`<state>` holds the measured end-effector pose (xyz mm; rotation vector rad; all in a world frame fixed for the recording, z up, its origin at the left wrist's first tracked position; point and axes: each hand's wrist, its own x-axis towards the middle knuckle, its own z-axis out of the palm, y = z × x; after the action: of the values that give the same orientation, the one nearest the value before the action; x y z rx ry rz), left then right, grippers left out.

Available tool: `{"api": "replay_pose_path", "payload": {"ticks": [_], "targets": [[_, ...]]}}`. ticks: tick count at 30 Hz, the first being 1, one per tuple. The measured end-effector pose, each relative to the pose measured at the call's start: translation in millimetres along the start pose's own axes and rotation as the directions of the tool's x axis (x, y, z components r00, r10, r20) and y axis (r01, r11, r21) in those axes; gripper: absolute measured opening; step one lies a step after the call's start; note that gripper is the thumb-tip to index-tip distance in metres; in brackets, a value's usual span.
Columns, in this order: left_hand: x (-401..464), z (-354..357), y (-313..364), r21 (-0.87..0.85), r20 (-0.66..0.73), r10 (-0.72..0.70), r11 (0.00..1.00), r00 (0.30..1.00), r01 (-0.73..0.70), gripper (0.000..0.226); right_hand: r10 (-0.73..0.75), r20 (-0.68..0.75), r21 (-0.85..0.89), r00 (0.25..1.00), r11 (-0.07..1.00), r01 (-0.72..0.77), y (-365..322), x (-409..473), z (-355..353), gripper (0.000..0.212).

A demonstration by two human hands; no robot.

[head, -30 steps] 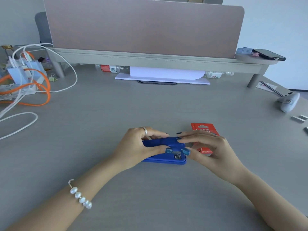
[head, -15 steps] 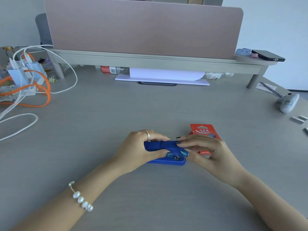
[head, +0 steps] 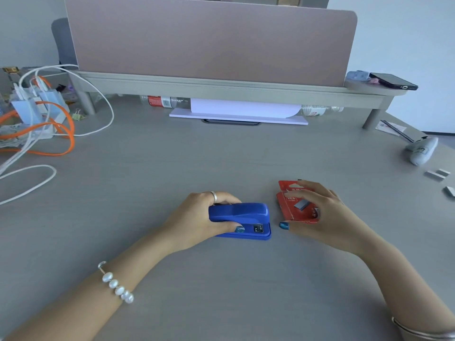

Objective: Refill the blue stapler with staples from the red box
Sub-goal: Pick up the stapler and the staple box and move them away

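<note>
The blue stapler (head: 243, 215) lies closed on the grey desk, its front end pointing right. My left hand (head: 197, 220) grips its rear half, thumb along the near side and fingers over the far side. Just to the right lies the red staple box (head: 293, 205), flat on the desk with its flap end towards the back. My right hand (head: 320, 215) is cupped over the box, fingers curled across its top and far edge, thumb stretched towards the stapler's front. Part of the box is hidden under those fingers.
Orange and white cables (head: 49, 134) and chargers crowd the back left. A desk shelf (head: 221, 87) with a divider spans the back, a phone (head: 394, 81) on its right end. A white stapler (head: 422, 150) and loose staple strips (head: 438, 174) lie at the far right.
My right hand has left the stapler's front and moved right onto the red box. My left hand has stayed on the stapler.
</note>
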<state>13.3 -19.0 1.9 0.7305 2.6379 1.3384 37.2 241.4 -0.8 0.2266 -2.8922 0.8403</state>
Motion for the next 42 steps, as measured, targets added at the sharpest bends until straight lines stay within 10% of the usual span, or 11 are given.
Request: {"api": "replay_pose_path", "payload": {"ticks": [22, 42], "targets": [[31, -18, -18, 0.039, 0.037, 0.033, 0.999, 0.999, -0.035, 0.031, -0.059, 0.107, 0.243, 0.992, 0.969, 0.032, -7, 6, 6, 0.055], [268, -81, -67, 0.089, -0.181, 0.049, 0.995, 0.982, -0.034, 0.025, 0.024, -0.049, 0.255, 0.998, 0.967, -0.011, 41, 270, -17, 0.037]]}}
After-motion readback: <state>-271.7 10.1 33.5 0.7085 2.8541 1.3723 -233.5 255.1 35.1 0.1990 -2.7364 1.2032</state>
